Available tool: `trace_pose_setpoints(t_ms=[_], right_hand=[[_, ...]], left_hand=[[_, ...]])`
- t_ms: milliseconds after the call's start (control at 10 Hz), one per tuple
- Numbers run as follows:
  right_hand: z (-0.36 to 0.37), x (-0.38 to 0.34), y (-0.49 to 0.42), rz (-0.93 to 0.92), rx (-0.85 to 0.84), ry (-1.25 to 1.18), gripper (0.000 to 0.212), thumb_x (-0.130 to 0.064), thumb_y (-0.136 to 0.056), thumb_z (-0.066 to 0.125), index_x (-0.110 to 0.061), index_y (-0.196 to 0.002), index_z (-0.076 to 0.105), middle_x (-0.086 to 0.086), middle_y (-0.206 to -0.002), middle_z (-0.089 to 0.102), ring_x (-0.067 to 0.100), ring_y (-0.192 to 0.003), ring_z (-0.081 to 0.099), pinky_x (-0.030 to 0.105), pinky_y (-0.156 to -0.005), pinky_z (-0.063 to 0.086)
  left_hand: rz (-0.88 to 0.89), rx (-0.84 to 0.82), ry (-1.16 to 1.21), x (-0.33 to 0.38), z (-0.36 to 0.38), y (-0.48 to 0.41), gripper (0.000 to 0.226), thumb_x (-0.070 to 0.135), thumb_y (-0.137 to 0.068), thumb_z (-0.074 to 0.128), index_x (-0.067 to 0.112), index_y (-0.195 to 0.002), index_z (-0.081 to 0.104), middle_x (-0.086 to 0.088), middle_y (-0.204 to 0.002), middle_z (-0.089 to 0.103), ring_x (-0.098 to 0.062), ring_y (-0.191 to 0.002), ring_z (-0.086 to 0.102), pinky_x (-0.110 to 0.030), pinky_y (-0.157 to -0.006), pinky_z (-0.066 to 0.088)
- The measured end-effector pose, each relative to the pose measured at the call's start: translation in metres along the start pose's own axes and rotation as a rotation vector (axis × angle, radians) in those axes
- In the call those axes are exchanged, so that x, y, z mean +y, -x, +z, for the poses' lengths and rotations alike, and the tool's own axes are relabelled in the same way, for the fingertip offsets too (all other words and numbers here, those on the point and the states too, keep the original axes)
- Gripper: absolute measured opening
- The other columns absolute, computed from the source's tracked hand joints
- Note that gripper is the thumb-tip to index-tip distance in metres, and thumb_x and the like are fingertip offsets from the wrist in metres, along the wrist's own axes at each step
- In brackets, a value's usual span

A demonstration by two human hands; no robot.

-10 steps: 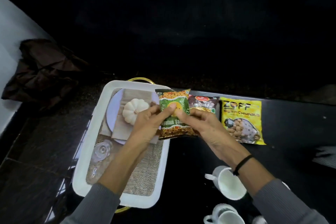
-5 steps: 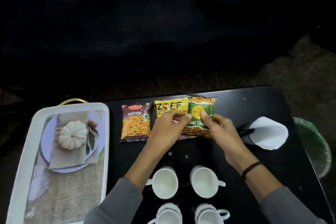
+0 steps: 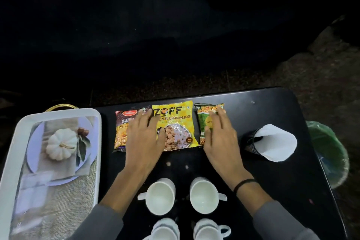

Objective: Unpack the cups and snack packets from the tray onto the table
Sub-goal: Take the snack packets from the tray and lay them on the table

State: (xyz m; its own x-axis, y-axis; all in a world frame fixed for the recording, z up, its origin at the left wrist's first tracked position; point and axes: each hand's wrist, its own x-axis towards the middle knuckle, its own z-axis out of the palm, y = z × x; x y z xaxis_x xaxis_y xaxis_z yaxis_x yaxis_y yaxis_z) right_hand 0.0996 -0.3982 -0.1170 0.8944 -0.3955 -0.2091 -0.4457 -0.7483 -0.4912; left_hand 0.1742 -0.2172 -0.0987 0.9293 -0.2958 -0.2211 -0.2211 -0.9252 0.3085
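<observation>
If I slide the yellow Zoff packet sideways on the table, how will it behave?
The yellow Zoff packet looks glossy and flat on the table, so it probably slides easily. Likely light and floppy: expect crumpling rather than rigid movement, and it may nudge the green packet.

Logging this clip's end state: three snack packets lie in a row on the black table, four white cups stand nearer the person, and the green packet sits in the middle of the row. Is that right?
Not quite. The head view shows the yellow packet in the middle; the green packet is at the right end, under the right hand. The rest stands.
</observation>
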Motion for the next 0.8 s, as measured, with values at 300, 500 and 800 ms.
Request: trace_pose_setpoints(t_ms=[300, 500, 800], right_hand=[[0.019, -0.002, -0.007, -0.065, -0.092, 0.133, 0.066, 0.003, -0.1, 0.046, -0.012, -0.161, 0.023, 0.012, -0.172, -0.001, 0.029, -0.159, -0.008, 0.043, -0.129, 0.003], [0.01, -0.008, 0.005, -0.098, -0.074, 0.115, 0.05, -0.019, -0.107, 0.043, -0.003, -0.154, 0.036, 0.016, -0.17, 0.017, 0.029, -0.159, 0.008, 0.04, -0.127, 0.007], [-0.003, -0.031, 0.038, -0.236, -0.074, 0.096, 0.021, -0.013, -0.099, 0.059, -0.005, -0.116, 0.067, 0.013, -0.138, 0.057, 0.03, -0.133, 0.049, 0.04, -0.112, 0.042]], left_hand=[[-0.14, -0.201, -0.066, -0.018, 0.019, 0.013, 0.064, 0.045, -0.106, 0.039, 0.024, -0.162, 0.017, -0.005, -0.172, -0.001, -0.024, -0.159, -0.006, -0.054, -0.127, 0.006], [-0.081, -0.12, -0.037, -0.015, 0.011, 0.021, 0.056, 0.038, -0.105, 0.044, 0.018, -0.156, 0.033, -0.007, -0.17, 0.015, -0.022, -0.158, 0.007, -0.049, -0.127, 0.012], [-0.004, -0.07, 0.159, -0.014, -0.008, 0.051, 0.038, 0.029, -0.104, 0.052, 0.016, -0.139, 0.057, 0.0, -0.154, 0.044, -0.016, -0.147, 0.034, -0.031, -0.116, 0.031]])
